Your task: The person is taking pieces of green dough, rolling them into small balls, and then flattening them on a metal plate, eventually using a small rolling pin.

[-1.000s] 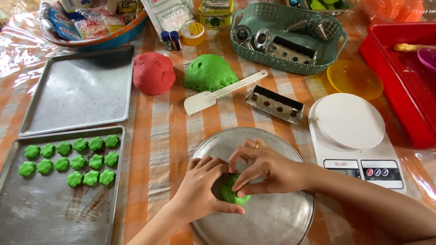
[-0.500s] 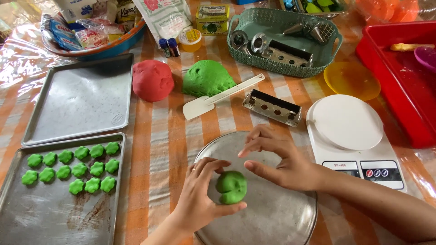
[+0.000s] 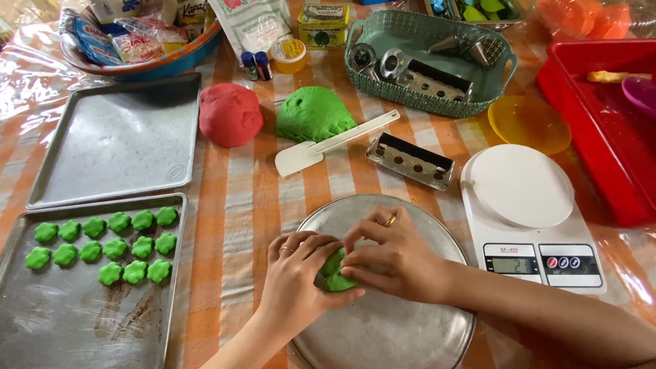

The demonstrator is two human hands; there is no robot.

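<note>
Both my hands meet over a round metal plate at the table's near edge. My left hand cups a small lump of green dough from the left. Against the same lump, my right hand, with a ring on one finger, presses from the right and above. Most of the lump is hidden by my fingers. A large mound of green dough and a red dough ball lie further back, with a white spatula leaning against the green mound.
A baking tray at the left holds several green flower-shaped dough pieces. Another tray lies behind it. A white kitchen scale, metal press bar, green basket, yellow dish and red bin are right.
My right hand, lifted off the lump half a second ago, has come back down onto it. Both hands now close around the green dough again.
</note>
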